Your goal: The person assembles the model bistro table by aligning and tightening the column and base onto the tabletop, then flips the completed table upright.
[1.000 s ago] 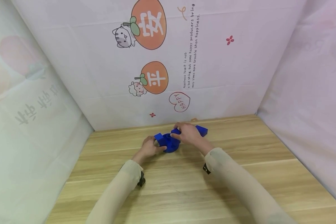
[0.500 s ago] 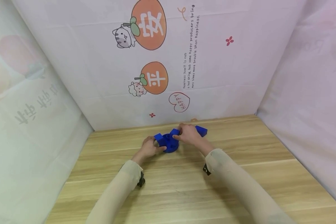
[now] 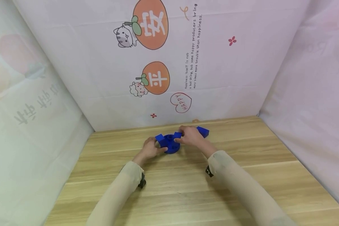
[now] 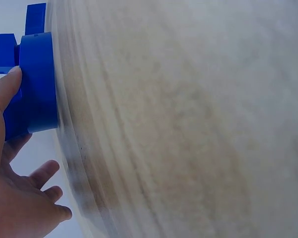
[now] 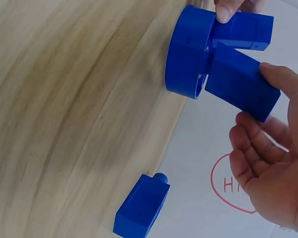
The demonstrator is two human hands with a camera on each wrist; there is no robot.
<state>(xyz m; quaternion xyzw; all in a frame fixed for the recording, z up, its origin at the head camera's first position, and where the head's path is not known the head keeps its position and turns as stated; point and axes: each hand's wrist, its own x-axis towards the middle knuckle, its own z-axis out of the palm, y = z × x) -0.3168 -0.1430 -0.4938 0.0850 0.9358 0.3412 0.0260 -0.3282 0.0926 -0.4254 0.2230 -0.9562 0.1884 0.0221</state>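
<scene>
A round blue base with holes in its top stands on the wooden table. My left hand grips it from the left, thumb on the front, together with a blue block that rises from its left side. At the base's right side, my right hand pinches a second blue block between thumb and fingers. In the right wrist view that block leans outward, its inner end against the base's top; whether its peg is seated is hidden. Another blue block with a round peg lies loose beyond the right hand.
A printed white cloth wall stands close behind the base at the table's back edge. More cloth rises at the left and right. Dark wrist devices sit under both sleeves.
The block in my right hand has shifted and tilted slightly outward over the base, and the right fingers have moved along it. My left hand has kept its place on the base.
</scene>
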